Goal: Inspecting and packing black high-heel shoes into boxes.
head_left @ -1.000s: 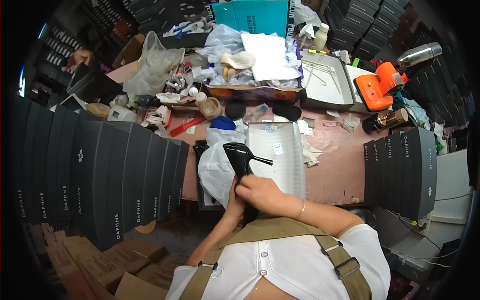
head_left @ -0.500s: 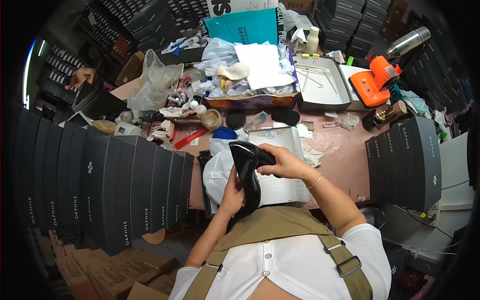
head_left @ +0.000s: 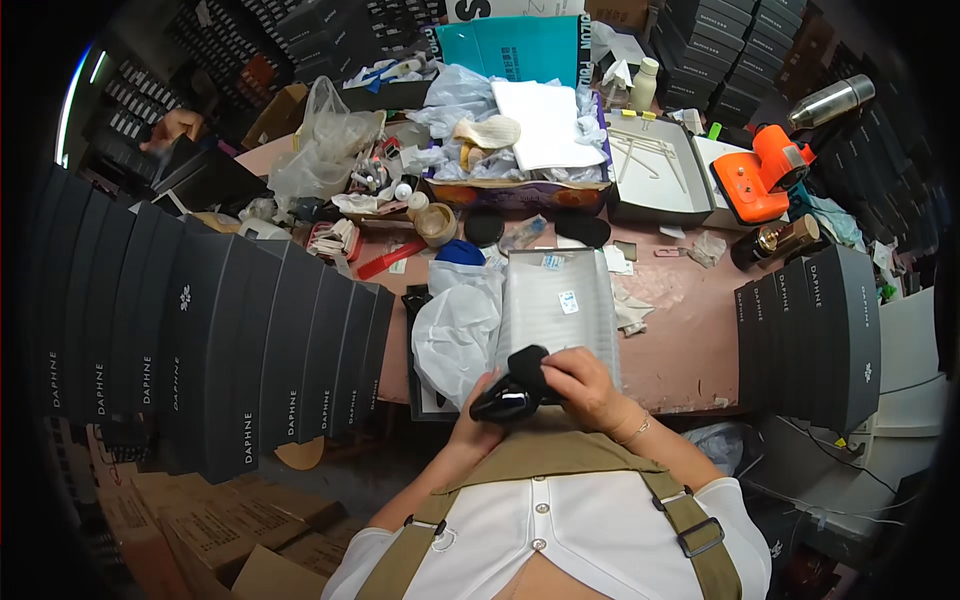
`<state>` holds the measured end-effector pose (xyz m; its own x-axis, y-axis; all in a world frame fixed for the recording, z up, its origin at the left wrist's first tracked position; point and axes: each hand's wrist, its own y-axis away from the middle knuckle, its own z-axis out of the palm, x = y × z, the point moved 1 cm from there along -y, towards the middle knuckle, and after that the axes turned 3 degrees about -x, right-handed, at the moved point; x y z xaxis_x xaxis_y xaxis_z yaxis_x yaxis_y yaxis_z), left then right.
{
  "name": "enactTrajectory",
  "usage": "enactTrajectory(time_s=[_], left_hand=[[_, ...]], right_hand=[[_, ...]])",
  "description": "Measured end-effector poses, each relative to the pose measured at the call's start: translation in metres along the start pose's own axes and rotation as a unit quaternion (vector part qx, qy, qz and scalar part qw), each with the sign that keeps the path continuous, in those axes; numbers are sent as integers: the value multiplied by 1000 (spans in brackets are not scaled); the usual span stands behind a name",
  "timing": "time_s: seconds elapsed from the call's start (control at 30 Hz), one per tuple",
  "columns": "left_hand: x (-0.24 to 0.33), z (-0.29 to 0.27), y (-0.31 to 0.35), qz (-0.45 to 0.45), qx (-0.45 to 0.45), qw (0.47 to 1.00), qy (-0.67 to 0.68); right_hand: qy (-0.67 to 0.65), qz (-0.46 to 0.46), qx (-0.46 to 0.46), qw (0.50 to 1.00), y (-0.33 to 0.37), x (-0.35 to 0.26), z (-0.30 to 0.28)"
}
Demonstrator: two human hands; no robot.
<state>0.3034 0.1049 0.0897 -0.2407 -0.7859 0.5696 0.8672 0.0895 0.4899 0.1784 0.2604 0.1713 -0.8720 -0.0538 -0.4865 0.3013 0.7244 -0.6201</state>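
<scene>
The black shoe [head_left: 505,402] has a smooth, very glossy upper with pale highlights along its curve. It is held clear of the surface [head_left: 680,352], low and close in front of the person's body, the left hand [head_left: 474,424] supporting it from the left. Its pose is tilted and strongly foreshortened — the shiny, rounded end points to the lower left, while the heel cannot be made out. Against its upper right side sits a black pad [head_left: 528,366], dull and soft-looking — its top rounded, its right edge pinched in the fingers [head_left: 566,374] of the right hand [head_left: 588,390].
</scene>
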Motion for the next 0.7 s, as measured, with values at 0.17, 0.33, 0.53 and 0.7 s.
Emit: enactTrajectory(time_s=[0.17, 0.33, 0.53, 0.7], left_hand=[[55, 56, 7, -100, -50, 988, 111], [42, 33, 1, -88, -64, 990, 87], [56, 31, -4, -29, -27, 997, -59], [45, 39, -7, -38, -41, 996, -71]], right_hand=[[-14, -106, -27, 994, -17, -20, -15], [-60, -55, -90, 993, -5, -15, -27], [-40, 220, 18, 975, 33, 8, -44], [-22, 21, -87, 996, 16, -24, -2]])
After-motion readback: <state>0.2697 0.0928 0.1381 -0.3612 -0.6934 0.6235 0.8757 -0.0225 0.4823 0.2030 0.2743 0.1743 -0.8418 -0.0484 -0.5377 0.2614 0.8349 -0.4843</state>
